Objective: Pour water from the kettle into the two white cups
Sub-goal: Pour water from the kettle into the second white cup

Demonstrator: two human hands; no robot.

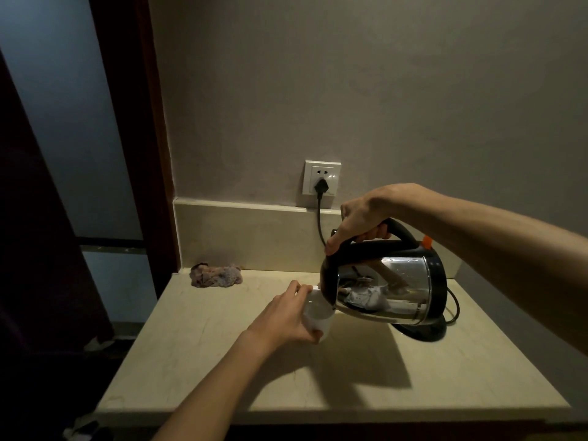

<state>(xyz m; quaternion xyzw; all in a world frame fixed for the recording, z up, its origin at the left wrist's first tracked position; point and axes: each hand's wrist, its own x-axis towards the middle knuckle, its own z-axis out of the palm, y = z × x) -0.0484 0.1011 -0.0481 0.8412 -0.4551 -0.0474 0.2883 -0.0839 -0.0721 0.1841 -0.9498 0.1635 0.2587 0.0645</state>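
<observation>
A shiny steel kettle [386, 289] with a black handle and lid hangs tilted to the left above the stone counter [334, 386]. My right hand [361, 219] grips its handle from above. The kettle's spout end sits over the mouth of a white cup [315, 313], which my left hand [288, 315] holds around its side, slightly off the counter or resting on it, I cannot tell which. Only one white cup shows; much of it is hidden by my fingers and the kettle. No stream of water is visible.
The kettle's black base [423, 331] sits on the counter behind the kettle, its cord running to a plug in the wall socket [322, 181]. A crumpled rag [216, 275] lies at the back left corner. A dark door frame stands left of the counter.
</observation>
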